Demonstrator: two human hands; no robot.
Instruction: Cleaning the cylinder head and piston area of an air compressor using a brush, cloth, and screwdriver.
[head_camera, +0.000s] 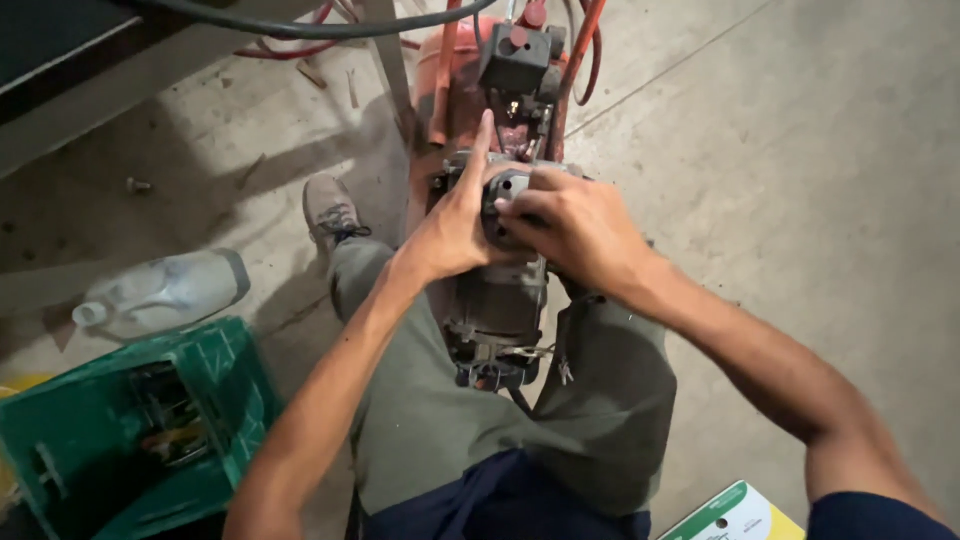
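Note:
A grey electric motor and pump unit (497, 305) of a red air compressor (452, 75) stands between my knees on the concrete floor. My left hand (450, 225) rests against the left side of the unit's dark round end part (503, 190), index finger pointing up. My right hand (575, 225) grips that same round part from the right, fingers curled over it. Whether a small tool is inside my right hand is hidden.
A green plastic crate (130, 430) with tools inside sits at lower left, a clear plastic jug (165, 290) lying beside it. Red hoses (585, 45) and a black cable (300, 25) run at the top. A green-and-white box corner (735, 515) shows at the bottom.

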